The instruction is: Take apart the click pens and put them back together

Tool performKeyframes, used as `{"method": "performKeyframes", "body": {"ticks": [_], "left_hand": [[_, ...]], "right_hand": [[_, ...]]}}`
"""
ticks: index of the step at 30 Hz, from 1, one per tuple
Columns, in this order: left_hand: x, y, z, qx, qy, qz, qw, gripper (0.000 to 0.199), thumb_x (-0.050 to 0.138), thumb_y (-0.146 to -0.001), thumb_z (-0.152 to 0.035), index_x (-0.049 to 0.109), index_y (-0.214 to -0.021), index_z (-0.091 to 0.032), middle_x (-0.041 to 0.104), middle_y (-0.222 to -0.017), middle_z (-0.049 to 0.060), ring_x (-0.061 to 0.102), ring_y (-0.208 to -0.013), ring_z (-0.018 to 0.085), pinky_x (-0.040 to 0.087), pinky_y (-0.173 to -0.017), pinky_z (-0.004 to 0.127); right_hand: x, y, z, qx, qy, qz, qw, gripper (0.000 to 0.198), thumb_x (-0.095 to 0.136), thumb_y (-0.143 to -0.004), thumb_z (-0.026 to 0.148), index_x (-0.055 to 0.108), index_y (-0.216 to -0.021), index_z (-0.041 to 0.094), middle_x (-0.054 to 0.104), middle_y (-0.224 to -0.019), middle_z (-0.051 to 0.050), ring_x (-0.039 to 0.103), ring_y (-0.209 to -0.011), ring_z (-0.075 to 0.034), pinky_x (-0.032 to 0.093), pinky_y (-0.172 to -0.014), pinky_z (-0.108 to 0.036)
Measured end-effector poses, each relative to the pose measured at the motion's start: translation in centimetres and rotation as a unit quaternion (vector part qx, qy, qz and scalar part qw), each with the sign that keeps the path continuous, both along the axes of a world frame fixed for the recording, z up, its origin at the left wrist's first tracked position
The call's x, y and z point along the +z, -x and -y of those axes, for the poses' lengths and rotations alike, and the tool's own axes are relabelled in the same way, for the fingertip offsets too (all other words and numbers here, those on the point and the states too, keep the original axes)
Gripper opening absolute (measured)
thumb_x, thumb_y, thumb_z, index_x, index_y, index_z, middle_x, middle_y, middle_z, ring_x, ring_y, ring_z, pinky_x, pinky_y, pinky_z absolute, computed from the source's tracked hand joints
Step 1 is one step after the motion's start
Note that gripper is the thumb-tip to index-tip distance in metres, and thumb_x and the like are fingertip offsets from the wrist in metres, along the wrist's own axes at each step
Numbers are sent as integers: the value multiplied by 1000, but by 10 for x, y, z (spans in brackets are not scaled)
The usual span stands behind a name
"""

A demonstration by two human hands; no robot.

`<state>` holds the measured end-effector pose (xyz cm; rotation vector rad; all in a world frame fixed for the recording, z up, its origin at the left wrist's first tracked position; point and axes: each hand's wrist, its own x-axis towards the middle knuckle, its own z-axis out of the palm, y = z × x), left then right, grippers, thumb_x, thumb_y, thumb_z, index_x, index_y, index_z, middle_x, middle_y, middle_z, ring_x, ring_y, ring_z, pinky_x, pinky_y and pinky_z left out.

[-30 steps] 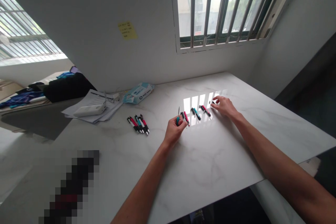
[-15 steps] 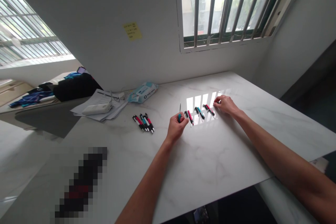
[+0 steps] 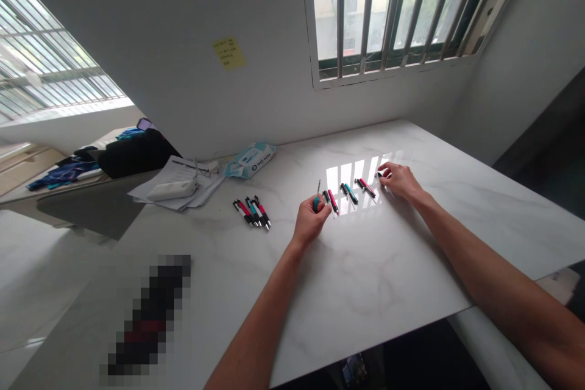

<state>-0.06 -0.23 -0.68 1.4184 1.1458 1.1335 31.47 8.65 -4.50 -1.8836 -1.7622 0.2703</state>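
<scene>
Teal is the barrel (image 3: 315,203) in the left hand (image 3: 312,219), fingers curled closed round it, a thin rod (image 3: 319,187) poking up, all right of the wipes (image 3: 251,160). Farther right of the wipes, the right hand (image 3: 398,180) is half curled, fingertips at a small black part (image 3: 379,175) (whether gripped, I cannot tell). Pen parts (image 3: 350,194) also lie right of the wipes, whole pens (image 3: 253,212) on the wipes' near side.

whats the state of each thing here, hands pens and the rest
Left hand: closed around teal pen part
Teal pen part: held, thin rod upward
Right hand: at small dark piece, grip unclear
Pen cluster: lying together, apparently whole
Three pen sets: lying in pieces
Wipes pack: lying on table
Papers: loosely stacked
Sticky note: stuck to wall
</scene>
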Motion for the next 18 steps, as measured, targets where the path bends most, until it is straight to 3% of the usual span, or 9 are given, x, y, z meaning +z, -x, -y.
{"method": "performKeyframes", "body": {"ticks": [18], "left_hand": [[0, 0, -1, 4, 5, -9, 1000, 41, 70, -76, -29, 31, -67, -22, 30, -62, -7, 24, -57, 8, 22, -55, 24]], "right_hand": [[8, 12, 8, 14, 18, -42, 999, 29, 66, -88, 16, 78, -114, 21, 80, -99, -6, 72, -78, -18, 54, -73, -28]]}}
